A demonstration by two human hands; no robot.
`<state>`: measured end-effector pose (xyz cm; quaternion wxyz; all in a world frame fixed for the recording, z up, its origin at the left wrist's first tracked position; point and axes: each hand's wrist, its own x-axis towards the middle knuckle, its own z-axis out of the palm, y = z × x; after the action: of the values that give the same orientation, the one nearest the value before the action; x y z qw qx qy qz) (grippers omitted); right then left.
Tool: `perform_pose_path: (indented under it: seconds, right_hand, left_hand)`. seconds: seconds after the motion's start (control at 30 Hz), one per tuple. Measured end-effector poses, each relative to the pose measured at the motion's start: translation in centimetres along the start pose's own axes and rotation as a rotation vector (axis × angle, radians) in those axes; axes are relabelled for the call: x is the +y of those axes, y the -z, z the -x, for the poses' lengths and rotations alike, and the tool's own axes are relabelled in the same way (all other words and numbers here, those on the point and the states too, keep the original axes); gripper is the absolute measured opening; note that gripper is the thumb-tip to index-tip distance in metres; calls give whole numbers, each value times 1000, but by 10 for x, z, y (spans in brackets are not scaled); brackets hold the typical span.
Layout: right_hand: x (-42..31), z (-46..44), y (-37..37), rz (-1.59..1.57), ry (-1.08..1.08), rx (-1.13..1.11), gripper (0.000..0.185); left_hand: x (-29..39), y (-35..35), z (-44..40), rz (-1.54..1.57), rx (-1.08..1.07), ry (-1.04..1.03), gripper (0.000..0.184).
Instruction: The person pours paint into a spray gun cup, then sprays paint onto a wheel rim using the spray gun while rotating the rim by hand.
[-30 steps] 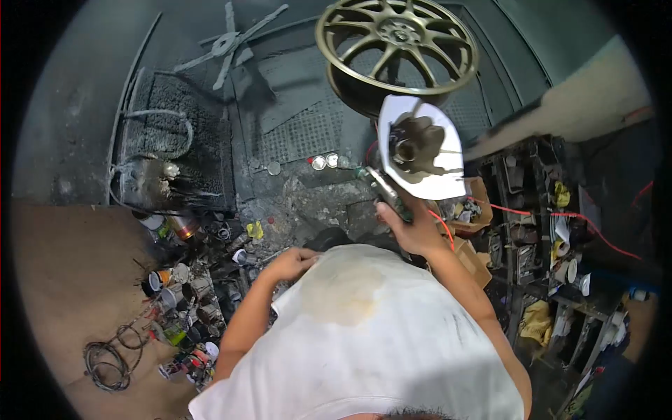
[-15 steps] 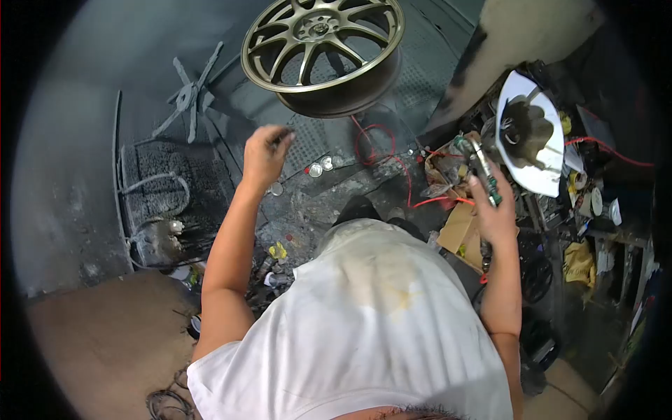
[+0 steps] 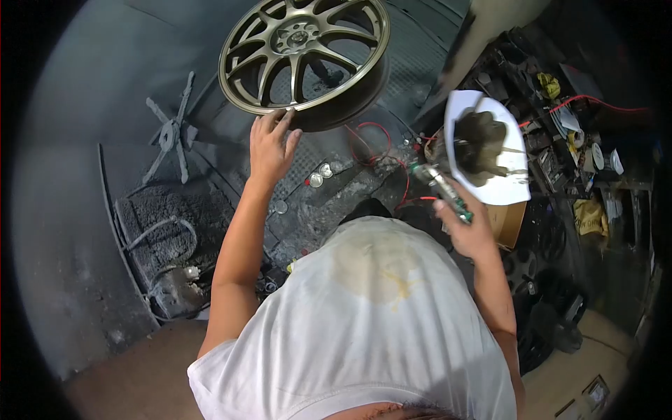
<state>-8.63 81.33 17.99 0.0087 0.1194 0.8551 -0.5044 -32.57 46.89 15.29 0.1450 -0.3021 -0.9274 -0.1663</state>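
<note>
A bronze multi-spoke wheel rim (image 3: pixel 297 38) stands raised at the top centre. My left hand (image 3: pixel 271 147) is at its lower front edge, fingers apart and fingertips at or very near the rim's lip; actual contact is hard to tell. On the right, my right hand (image 3: pixel 470 220) is closed around a green and silver spray gun (image 3: pixel 444 190). A white paper-like sheet with dark brown stains (image 3: pixel 516 157) rises around or behind the gun's top, and the part joining them is hidden.
A red hose (image 3: pixel 404 183) curls on the floor beneath the rim. Shelves with cans and tools (image 3: pixel 553 133) line the right side, by a cardboard box (image 3: pixel 507 222). Round lids (image 3: pixel 316 180) lie on the floor. A grey cross-shaped stand (image 3: pixel 168 136) is at the left.
My left hand has gone from beside my body up to the rim, its fingers now spread. The view has turned, and my right hand with the spray gun swung outward, then partly back inward.
</note>
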Motion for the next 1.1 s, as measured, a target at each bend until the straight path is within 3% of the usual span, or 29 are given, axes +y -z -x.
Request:
perform_pose_path:
  seconds: [0.07, 0.17, 0.27, 0.47, 0.53, 0.6, 0.73, 0.77, 0.8, 0.87, 0.97, 1.07, 1.1]
  right_hand:
    - [-10, 1, 9, -62, -238, 77, 39]
    - [-11, -4, 5, 53, -67, 353, 38]
    - [-33, -7, 1, -96, -305, 254, 45]
    - [-38, 16, -25, -412, -355, -168, 54]
    - [-37, 18, -22, -392, -333, -186, 51]
    - [-21, 22, -15, -9, -199, 63, 44]
    - [-10, 14, 13, -69, -195, 291, 34]
    - [4, 9, 13, 2, 38, 384, 47]
    - [-4, 8, 20, -1, 41, 388, 47]
    - [-28, 12, 30, -181, -249, 169, 53]
    - [-30, 24, 23, -371, -178, 1, 57]
    - [-30, 29, 26, -370, -22, -117, 51]
    - [-33, 29, 29, -236, 109, -32, 48]
  left_hand:
    - [-10, -4, 3, -55, -4, -61, 46]
    - [-22, -10, 8, -5, -27, -59, 50]
    - [-28, -10, 9, -1, -34, -69, 51]
    - [-32, -8, 8, 11, -23, -48, 46]
    - [-35, -7, 7, 60, 3, -46, 44]
    - [-40, -9, 5, 112, 25, -47, 41]
    - [-48, -7, 3, 127, 60, -46, 35]
    - [-51, -6, 2, 133, 45, -48, 34]
    - [-52, -3, 0, 139, 31, -51, 33]
    - [-57, 3, -3, 147, 11, -67, 31]
    - [-71, 7, -5, 127, -57, -51, 30]
    - [-93, 11, -7, 113, -109, -60, 30]
    - [-106, 11, -8, 107, -125, -73, 30]
